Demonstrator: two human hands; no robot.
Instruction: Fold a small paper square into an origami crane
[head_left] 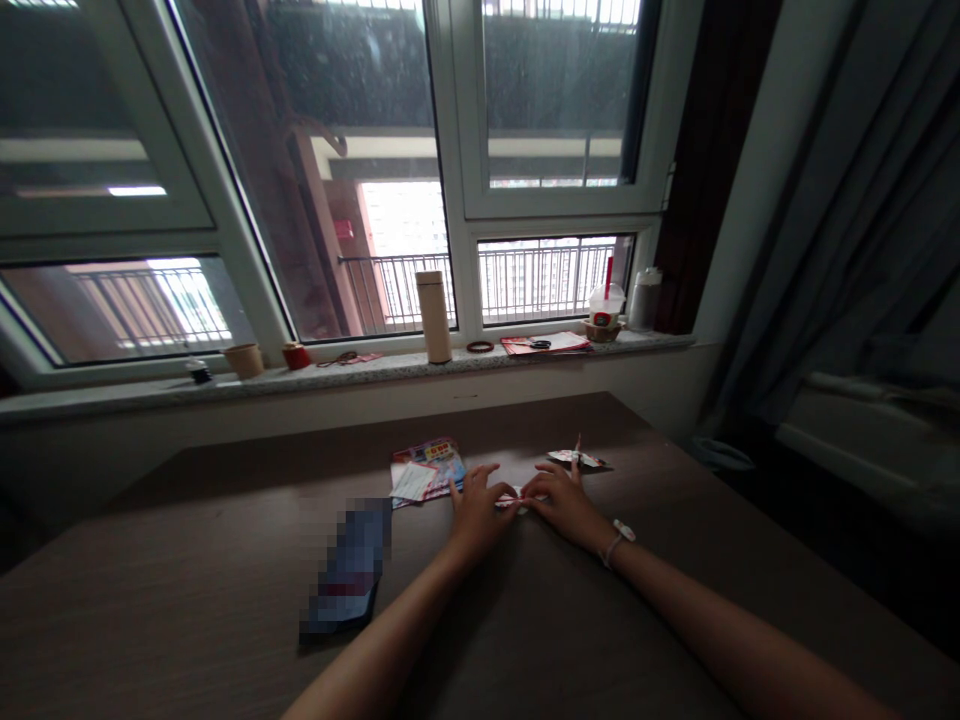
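Both my hands meet over the middle of a dark brown table (225,530). Between them is a small piece of folded paper (511,499), white with pink or red marks. My left hand (482,508) pinches its left side between thumb and fingers. From the other side, my right hand (559,497) pinches it too, the two thumbs close together. Much of the paper is hidden by the fingers. Just beyond my right hand sits a folded paper piece (577,458), white with coloured marks, one point sticking up. Left of my left hand lie printed papers (429,468) with a pale slip on top.
A phone-like dark object (349,570), pixelated, lies left of my left forearm. Along the windowsill (382,374) stand a tan bottle (433,318), a paper cup (244,360), a drink cup with a red straw (604,304), a grey bottle (645,300) and scissors (541,344) on papers.
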